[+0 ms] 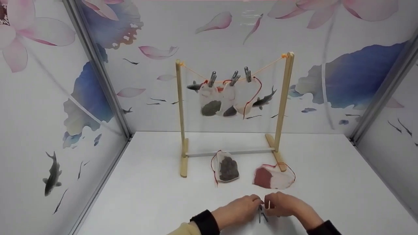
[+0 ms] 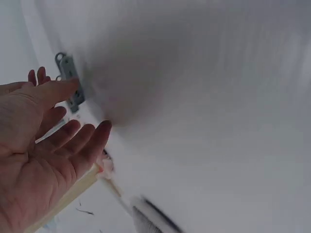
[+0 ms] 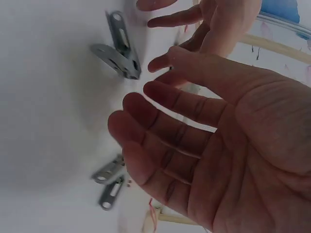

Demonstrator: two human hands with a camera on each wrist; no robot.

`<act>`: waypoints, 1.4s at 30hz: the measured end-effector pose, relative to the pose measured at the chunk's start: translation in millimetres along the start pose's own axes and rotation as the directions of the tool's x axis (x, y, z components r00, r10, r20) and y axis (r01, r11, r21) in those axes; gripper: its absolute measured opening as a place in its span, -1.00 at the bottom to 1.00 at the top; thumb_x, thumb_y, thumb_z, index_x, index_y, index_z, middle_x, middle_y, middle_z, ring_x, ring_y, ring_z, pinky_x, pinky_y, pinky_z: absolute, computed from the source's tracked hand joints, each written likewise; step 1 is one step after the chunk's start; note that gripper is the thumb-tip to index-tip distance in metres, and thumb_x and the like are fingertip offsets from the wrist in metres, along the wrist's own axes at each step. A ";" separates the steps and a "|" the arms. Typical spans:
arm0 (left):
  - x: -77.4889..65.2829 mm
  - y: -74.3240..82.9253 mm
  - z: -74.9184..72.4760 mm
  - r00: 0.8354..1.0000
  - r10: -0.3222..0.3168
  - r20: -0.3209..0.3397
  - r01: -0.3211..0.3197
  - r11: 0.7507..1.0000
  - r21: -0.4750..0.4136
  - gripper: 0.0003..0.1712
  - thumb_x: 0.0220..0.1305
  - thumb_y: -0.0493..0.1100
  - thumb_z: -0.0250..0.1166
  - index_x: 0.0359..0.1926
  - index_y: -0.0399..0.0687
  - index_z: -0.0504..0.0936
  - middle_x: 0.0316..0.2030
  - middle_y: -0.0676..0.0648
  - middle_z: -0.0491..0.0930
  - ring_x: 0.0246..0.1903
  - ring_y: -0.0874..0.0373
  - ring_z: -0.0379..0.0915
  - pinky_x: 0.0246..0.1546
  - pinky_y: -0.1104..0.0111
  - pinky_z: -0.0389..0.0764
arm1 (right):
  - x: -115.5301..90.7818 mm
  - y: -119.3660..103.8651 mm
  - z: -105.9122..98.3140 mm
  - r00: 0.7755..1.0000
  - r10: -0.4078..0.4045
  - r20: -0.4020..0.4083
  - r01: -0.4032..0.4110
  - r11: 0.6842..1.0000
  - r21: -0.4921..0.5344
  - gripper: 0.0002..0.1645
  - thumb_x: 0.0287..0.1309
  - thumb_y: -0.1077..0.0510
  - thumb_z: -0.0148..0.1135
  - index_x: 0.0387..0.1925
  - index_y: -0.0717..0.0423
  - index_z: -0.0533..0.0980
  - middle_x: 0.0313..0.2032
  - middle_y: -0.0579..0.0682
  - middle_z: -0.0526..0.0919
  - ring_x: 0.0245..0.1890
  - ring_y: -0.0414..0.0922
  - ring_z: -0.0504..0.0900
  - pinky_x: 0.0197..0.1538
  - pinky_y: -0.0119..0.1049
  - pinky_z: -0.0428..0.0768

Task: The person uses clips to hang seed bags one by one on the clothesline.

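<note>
My left hand [image 1: 240, 210] is low over the white table, fingertips at a metal clothespin [image 3: 130, 70]. In the left wrist view its thumb overlaps the clothespin [image 2: 72, 70]; whether they touch I cannot tell. Its other fingers are loosely bent. Facing it is my right hand [image 1: 284, 205], fingers relaxed and holding nothing. Beside those fingers a second metal clothespin [image 3: 109, 174] lies on the table, partly hidden. Beyond the hands lie a drawstring pouch with dark contents [image 1: 228, 169] and a drawstring pouch with red contents [image 1: 263, 178].
A wooden rack [image 1: 284, 98] stands behind, with an orange string [image 1: 267, 68] across its posts. Three pale pouches hang from it by metal clothespins; the leftmost pouch [image 1: 210, 106] has dark contents. Printed panels [image 1: 156, 114] enclose the table [image 1: 147, 195].
</note>
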State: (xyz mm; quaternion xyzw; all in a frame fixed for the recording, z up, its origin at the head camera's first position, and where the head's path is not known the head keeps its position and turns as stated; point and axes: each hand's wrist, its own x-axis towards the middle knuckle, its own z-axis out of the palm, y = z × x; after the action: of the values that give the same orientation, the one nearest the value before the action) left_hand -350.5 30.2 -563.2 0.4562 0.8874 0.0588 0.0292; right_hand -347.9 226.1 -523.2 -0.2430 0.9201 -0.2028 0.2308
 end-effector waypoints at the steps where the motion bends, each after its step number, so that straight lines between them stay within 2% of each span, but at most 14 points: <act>1: 0.0 1.1 5.9 1.000 0.000 -0.027 0.000 1.000 -0.002 -0.45 0.14 -0.17 0.33 0.17 0.05 0.39 0.11 0.08 0.44 0.02 0.30 0.44 -0.02 0.54 0.46 | -0.4 2.2 6.6 1.000 0.021 0.006 -0.022 1.000 0.016 -0.84 0.02 0.13 0.29 -0.36 0.10 0.52 -0.48 -0.11 0.55 -0.55 -0.27 0.46 -0.43 -0.36 0.40; 4: -0.2 3.0 17.8 0.995 0.004 -0.098 -0.008 0.999 -0.036 -0.42 0.16 -0.18 0.31 0.20 0.00 0.35 0.12 0.05 0.44 0.05 0.26 0.42 0.03 0.53 0.44 | 0.0 8.1 22.4 0.999 0.024 -0.028 -0.023 0.999 0.045 -0.80 0.01 0.13 0.31 -0.34 0.10 0.48 -0.48 -0.13 0.50 -0.50 -0.28 0.39 -0.40 -0.36 0.36; 7: 0.8 0.6 21.7 0.992 -0.005 -0.123 -0.011 0.991 -0.133 -0.42 0.16 -0.19 0.29 0.21 -0.02 0.34 0.06 0.03 0.48 0.02 0.26 0.41 0.05 0.54 0.40 | 2.8 11.5 32.9 0.995 -0.029 -0.098 0.031 0.999 0.014 -0.82 0.01 0.18 0.30 -0.36 0.12 0.46 -0.52 -0.15 0.48 -0.51 -0.32 0.32 -0.42 -0.38 0.33; 10: 0.8 -6.1 21.8 0.992 -0.046 -0.122 0.009 0.957 -0.291 -0.48 0.17 -0.18 0.29 0.16 -0.05 0.40 -0.05 0.01 0.54 -0.06 0.28 0.44 -0.02 0.56 0.41 | 7.0 12.6 40.1 0.982 -0.067 -0.179 0.063 0.998 -0.028 -0.92 0.02 0.28 0.23 -0.43 0.16 0.47 -0.55 -0.15 0.50 -0.55 -0.35 0.28 -0.46 -0.39 0.32; 13: -0.1 -14.4 20.1 0.988 -0.110 -0.105 0.055 0.903 -0.427 -0.61 0.13 -0.13 0.35 0.00 -0.05 0.53 -0.20 0.03 0.59 -0.20 0.33 0.46 -0.15 0.62 0.41 | 11.9 11.4 44.8 0.976 -0.021 -0.219 0.024 1.000 0.014 -0.95 0.06 0.29 0.20 -0.47 0.14 0.50 -0.56 -0.12 0.53 -0.56 -0.33 0.32 -0.47 -0.39 0.34; 17: -3.2 -22.8 17.8 0.983 -0.179 -0.045 0.128 0.838 -0.530 -0.79 0.09 -0.09 0.38 -0.22 0.01 0.63 -0.37 0.11 0.61 -0.38 0.42 0.41 -0.29 0.65 0.38 | 16.7 11.6 48.0 0.975 0.074 -0.209 -0.046 0.989 0.139 -0.93 0.14 0.20 0.21 -0.44 0.08 0.53 -0.53 -0.12 0.54 -0.52 -0.25 0.39 -0.43 -0.39 0.37; 19: -5.3 -25.4 17.3 0.978 -0.209 -0.015 0.161 0.797 -0.583 -0.82 0.09 -0.09 0.38 -0.26 0.02 0.64 -0.40 0.13 0.61 -0.41 0.46 0.39 -0.31 0.63 0.39 | 17.8 13.1 48.8 0.976 0.085 -0.198 -0.046 0.980 0.192 -0.90 0.18 0.11 0.21 -0.38 0.06 0.54 -0.48 -0.12 0.56 -0.48 -0.24 0.41 -0.40 -0.40 0.38; 24: -10.3 -31.7 16.5 0.956 -0.289 0.044 0.230 0.651 -0.724 -0.82 0.12 -0.07 0.36 -0.27 0.01 0.62 -0.42 0.12 0.57 -0.46 0.44 0.39 -0.41 0.56 0.42 | 20.8 18.4 50.5 0.970 0.016 -0.241 0.056 0.956 0.288 -0.66 0.19 -0.08 0.18 -0.18 0.10 0.57 -0.27 -0.05 0.62 -0.35 -0.31 0.48 -0.31 -0.44 0.45; 27: -11.7 -34.9 16.7 0.947 -0.309 0.085 0.256 0.569 -0.781 -0.83 0.14 -0.03 0.35 -0.27 0.05 0.61 -0.43 0.15 0.56 -0.48 0.42 0.40 -0.48 0.54 0.42 | 23.5 21.8 51.8 0.968 0.027 -0.250 0.079 0.911 0.404 -0.62 0.16 -0.08 0.22 -0.14 0.11 0.58 -0.23 -0.02 0.66 -0.34 -0.30 0.53 -0.32 -0.44 0.50; 31: -11.0 -36.6 17.2 0.941 -0.319 0.112 0.268 0.500 -0.823 -0.82 0.13 -0.03 0.35 -0.26 0.04 0.62 -0.42 0.16 0.58 -0.47 0.41 0.41 -0.49 0.53 0.42 | 24.9 27.1 53.5 0.971 0.107 -0.214 0.047 0.792 0.609 -0.54 0.11 -0.06 0.28 -0.07 0.18 0.58 -0.24 -0.02 0.69 -0.37 -0.23 0.56 -0.33 -0.39 0.55; 33: -10.4 -36.3 16.9 0.937 -0.328 0.118 0.272 0.476 -0.836 -0.82 0.14 -0.05 0.35 -0.26 0.02 0.61 -0.43 0.16 0.57 -0.48 0.39 0.42 -0.51 0.52 0.41 | 24.2 29.6 54.5 0.969 0.140 -0.203 0.038 0.730 0.683 -0.49 0.10 -0.04 0.30 -0.02 0.24 0.55 -0.23 -0.02 0.70 -0.35 -0.22 0.57 -0.30 -0.37 0.56; 37: -9.7 -33.2 15.4 0.930 -0.350 0.115 0.271 0.437 -0.858 -0.83 0.13 -0.11 0.36 -0.27 -0.05 0.61 -0.47 0.13 0.55 -0.51 0.35 0.43 -0.55 0.52 0.40 | 22.4 31.7 55.9 0.961 0.167 -0.219 0.057 0.658 0.751 -0.42 0.10 0.03 0.31 0.05 0.35 0.49 -0.18 0.01 0.69 -0.31 -0.24 0.57 -0.27 -0.39 0.55; 40: -9.2 -31.4 14.2 0.929 -0.357 0.098 0.263 0.452 -0.852 -0.83 0.12 -0.13 0.36 -0.27 -0.07 0.60 -0.49 0.13 0.55 -0.52 0.36 0.42 -0.55 0.54 0.40 | 21.8 31.6 55.2 0.958 0.174 -0.229 0.065 0.645 0.761 -0.40 0.08 0.07 0.32 0.08 0.37 0.46 -0.16 0.03 0.69 -0.31 -0.25 0.56 -0.31 -0.40 0.52; 42: -9.0 -30.9 13.6 0.930 -0.358 0.082 0.259 0.480 -0.838 -0.82 0.11 -0.14 0.37 -0.28 -0.07 0.60 -0.49 0.14 0.54 -0.52 0.39 0.41 -0.53 0.55 0.39 | 21.6 31.1 54.1 0.956 0.186 -0.226 0.050 0.656 0.753 -0.41 0.06 0.07 0.34 0.07 0.34 0.48 -0.18 0.02 0.69 -0.34 -0.25 0.53 -0.35 -0.40 0.50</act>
State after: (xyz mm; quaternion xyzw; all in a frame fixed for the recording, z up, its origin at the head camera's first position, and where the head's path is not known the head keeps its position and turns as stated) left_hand -368.7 6.2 -580.7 0.2154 0.8173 0.4927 0.2071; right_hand -347.2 225.1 -589.2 -0.0595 0.7854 -0.5880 0.1840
